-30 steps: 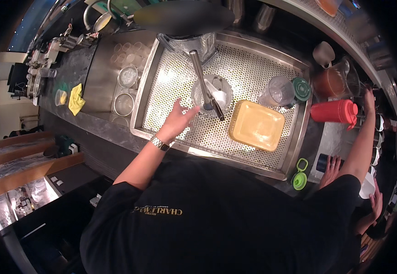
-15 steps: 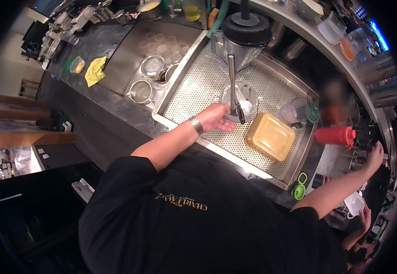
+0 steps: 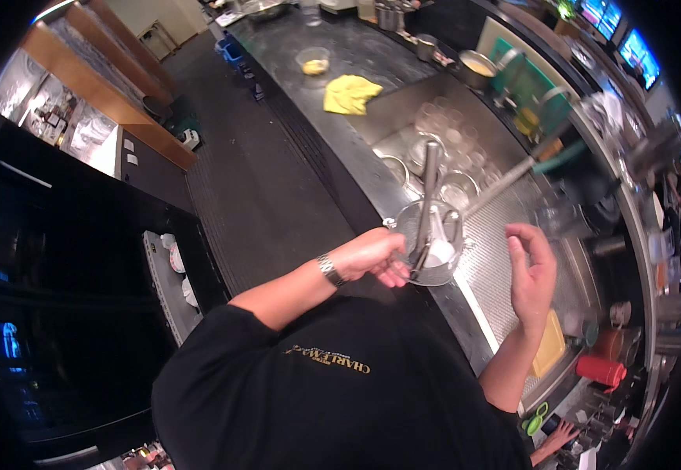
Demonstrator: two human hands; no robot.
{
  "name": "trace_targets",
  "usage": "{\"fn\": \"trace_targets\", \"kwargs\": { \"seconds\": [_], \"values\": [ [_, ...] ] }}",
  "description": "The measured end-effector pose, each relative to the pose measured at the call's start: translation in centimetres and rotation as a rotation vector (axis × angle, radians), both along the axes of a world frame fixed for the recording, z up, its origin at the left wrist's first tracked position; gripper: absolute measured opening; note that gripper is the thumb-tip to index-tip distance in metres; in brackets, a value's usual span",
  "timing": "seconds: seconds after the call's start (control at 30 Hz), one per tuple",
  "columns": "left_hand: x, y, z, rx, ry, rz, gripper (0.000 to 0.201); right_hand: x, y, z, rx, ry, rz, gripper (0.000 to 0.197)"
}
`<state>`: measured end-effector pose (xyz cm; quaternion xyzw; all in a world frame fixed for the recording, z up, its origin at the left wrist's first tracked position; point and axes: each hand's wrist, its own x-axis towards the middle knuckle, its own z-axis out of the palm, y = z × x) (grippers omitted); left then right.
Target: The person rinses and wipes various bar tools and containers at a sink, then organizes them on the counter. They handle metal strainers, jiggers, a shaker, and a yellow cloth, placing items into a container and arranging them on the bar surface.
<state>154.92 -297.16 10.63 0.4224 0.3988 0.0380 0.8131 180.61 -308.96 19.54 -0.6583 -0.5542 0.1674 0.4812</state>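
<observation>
My left hand, with a metal-band watch at its wrist, is closed at the near side of a clear round container. The container is tilted toward me and held off the perforated metal tray, over the counter's front edge. Inside it stand a long dark-grey metal handle and a white spoon-like utensil; their exact kinds cannot be made out. My right hand hangs above the tray, fingers curved and apart, holding nothing. Below its wrist lies a yellow rectangular lidded box.
Beyond the container is a sink basin with several clear cups and metal strainers. A yellow cloth and a clear bowl lie on the dark counter. A red bottle stands at the right. Another person's hand shows at lower right.
The view has turned left. My left hand has taken the clear container up off the tray and brought it nearer. My right hand has come back from the far right to above the tray.
</observation>
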Motion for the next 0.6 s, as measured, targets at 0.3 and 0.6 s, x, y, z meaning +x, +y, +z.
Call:
{"fn": "trace_targets", "kwargs": {
  "seconds": [0.3, 0.6],
  "values": [
    [-24.7, 10.7, -2.9, 0.028, 0.049, 0.324, 0.038, -16.4, 15.7, -8.0, -0.225, -0.111, 0.077, 0.02],
    [-39.0, 23.7, -6.5, 0.056, 0.138, 0.645, 0.039, -24.0, 40.6, -15.0, -0.11, -0.29, 0.079, 0.05]
  ]
}}
